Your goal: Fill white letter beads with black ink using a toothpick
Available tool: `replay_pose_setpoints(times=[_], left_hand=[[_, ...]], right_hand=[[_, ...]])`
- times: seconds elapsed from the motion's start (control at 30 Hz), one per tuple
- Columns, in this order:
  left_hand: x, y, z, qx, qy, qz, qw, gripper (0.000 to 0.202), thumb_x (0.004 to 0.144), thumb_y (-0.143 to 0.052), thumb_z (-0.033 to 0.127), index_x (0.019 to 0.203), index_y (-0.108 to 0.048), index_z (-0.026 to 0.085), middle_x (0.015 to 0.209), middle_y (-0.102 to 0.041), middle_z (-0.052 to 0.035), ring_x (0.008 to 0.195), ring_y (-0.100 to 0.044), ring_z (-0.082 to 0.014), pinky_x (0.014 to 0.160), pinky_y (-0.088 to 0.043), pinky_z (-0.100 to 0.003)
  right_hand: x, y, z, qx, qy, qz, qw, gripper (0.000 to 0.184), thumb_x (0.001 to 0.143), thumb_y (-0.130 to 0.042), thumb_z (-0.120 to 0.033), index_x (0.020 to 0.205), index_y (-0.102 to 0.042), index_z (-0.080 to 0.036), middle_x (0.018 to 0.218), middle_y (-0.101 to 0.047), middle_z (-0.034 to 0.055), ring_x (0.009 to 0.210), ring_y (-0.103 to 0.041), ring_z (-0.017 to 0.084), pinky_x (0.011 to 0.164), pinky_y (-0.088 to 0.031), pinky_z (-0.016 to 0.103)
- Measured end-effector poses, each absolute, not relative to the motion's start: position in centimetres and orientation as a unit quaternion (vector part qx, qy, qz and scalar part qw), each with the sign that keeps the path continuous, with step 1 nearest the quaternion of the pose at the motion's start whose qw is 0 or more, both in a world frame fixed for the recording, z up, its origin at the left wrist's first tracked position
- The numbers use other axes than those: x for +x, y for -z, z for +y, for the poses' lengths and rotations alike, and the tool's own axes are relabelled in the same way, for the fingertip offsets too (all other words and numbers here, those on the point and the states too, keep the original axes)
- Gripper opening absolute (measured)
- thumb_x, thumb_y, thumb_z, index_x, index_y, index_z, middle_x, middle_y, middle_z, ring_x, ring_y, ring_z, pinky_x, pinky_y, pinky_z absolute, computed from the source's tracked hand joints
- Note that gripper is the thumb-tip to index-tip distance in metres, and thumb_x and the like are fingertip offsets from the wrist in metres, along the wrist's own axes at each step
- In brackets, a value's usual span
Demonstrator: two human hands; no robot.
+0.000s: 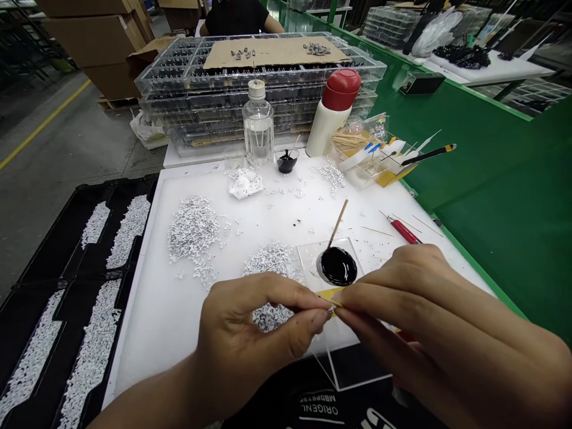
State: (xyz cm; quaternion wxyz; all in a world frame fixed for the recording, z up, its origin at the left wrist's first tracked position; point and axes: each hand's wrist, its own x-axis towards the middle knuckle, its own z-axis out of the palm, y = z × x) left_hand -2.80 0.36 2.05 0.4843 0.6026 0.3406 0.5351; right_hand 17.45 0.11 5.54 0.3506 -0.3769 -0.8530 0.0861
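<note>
L hand point(250, 333) and R hand point(424, 310) raised just above btm edge of white plastic work board point(147, 333), right of ctr. L thumb and index pinching tiny white black-speckled piece point(330, 311); R fingers closed on narrow yellow strip point(330, 293), its tip touching the piece. Black specks on L fingertips point(319, 319).

Just above hands: square clear acrylic sheet point(328, 256) overhanging btm edge of board, w/ glossy black ink pool point(338, 266) and thin wooden stick point(338, 223) standing in ink. Beneath L hand: small heap of white Y-shaped pieces point(272, 317). Larger white heaps point(193, 232) toward ctr of board; loose pieces scattered near top edge.

Top edge: clear plastic water bottle point(258, 125), small black ink cup point(286, 161), white bottle w/ red cap point(335, 110). Top R corner: clear plastic box of wooden sticks and brushes point(357, 164). R edge: red-handled tool point(404, 231). Beyond L edge: black trays w/ rows of white pieces point(93, 226). Beyond top edge: stacked clear trays point(259, 89) under brown cardboard sheet point(274, 52); co-worker's dark sleeve point(235, 18) further back.
</note>
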Motion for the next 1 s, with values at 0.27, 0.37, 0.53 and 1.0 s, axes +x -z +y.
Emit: replay_pose_setpoints(times=[0.27,0.37,0.53,1.0], left_hand=[[-3.02,-2.49,0.66,0.624,-0.517,0.343,0.474,0.023,0.081,-0.08,-0.001,0.087,-0.083,0.021,0.077,-0.084,-0.0046,0.064,-0.078,-0.0179,0.06,-0.066,-0.026],[-3.23,-2.47,0.58,0.622,-0.509,0.345,0.484,0.024,0.081,-0.08,0.0,0.088,-0.083,0.022,0.078,-0.084,-0.0035,0.066,-0.077,-0.0169,0.063,-0.065,-0.025],[-3.35,-2.3,0.54,0.603,-0.498,0.359,0.509,0.023,0.08,-0.08,0.0,0.084,-0.081,0.023,0.077,-0.082,-0.0011,0.067,-0.076,-0.0145,0.065,-0.064,-0.022],[-3.45,-2.33,0.56,0.562,-0.481,0.371,0.561,0.019,0.082,-0.08,0.005,0.082,-0.082,0.024,0.078,-0.083,0.0013,0.069,-0.076,-0.0133,0.069,-0.063,-0.021]], right_hand=[[18.07,-5.43,0.07,-0.37,-0.066,-0.858,0.35,0.014,0.097,-0.067,-0.006,0.093,-0.067,-0.02,0.078,-0.07,-0.0029,0.069,-0.063,0.011,0.07,-0.055,0.031],[18.14,-5.38,0.07,-0.363,-0.066,-0.861,0.349,0.014,0.098,-0.066,-0.006,0.094,-0.067,-0.019,0.08,-0.071,-0.0024,0.07,-0.063,0.011,0.071,-0.054,0.03],[17.64,-5.64,0.28,-0.355,-0.089,-0.861,0.353,0.014,0.096,-0.065,-0.005,0.098,-0.067,-0.019,0.082,-0.071,-0.0016,0.073,-0.064,0.012,0.071,-0.052,0.031],[17.78,-5.24,-0.01,-0.365,-0.086,-0.861,0.343,0.012,0.099,-0.066,-0.006,0.098,-0.068,-0.018,0.083,-0.07,-0.0015,0.075,-0.061,0.011,0.076,-0.051,0.03]])
